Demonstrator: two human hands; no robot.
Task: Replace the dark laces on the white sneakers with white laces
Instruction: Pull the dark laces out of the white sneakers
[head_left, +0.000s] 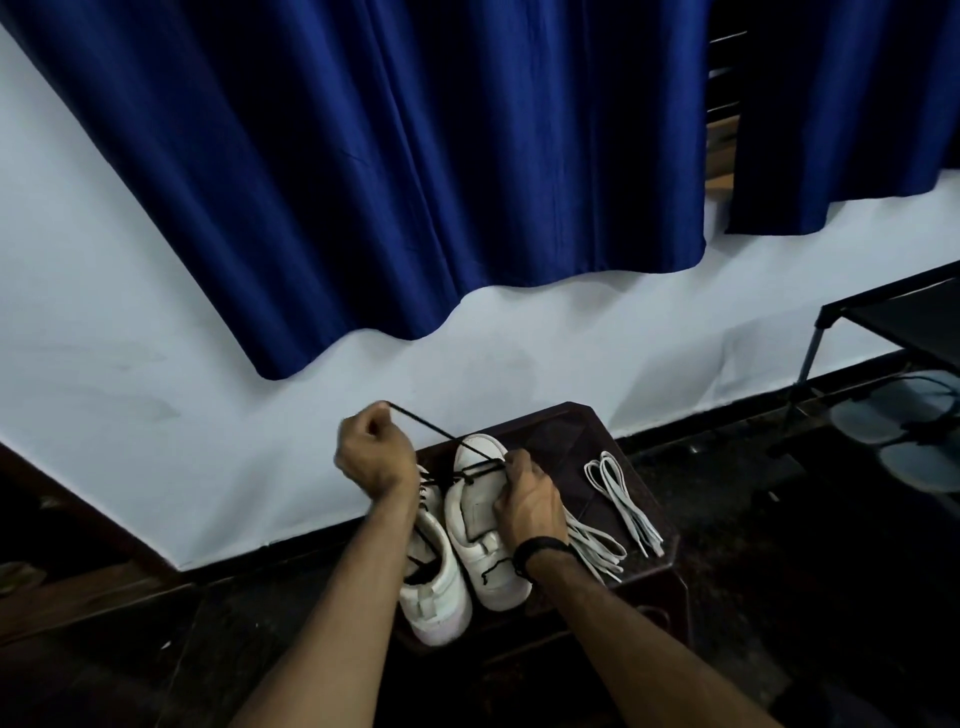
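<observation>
From the head view, 2 white sneakers (467, 545) sit side by side on a dark bench (571, 431), and the left hand (375, 451), its grip closed on a dark lace (436, 430), holds it taut up from the right-side shoe. The right hand (527, 501) grips that shoe's side, covering part of it, while white laces (621, 499) lie on the bench just right; a blue curtain (389, 156) hangs behind and a dark rack (883, 338) stands at far right.

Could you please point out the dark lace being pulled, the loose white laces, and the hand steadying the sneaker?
dark lace (431, 429): head view, on the taut stretch.
white laces (621, 493): head view, mid-strand.
right hand (527, 501): head view, back of the hand.
</observation>
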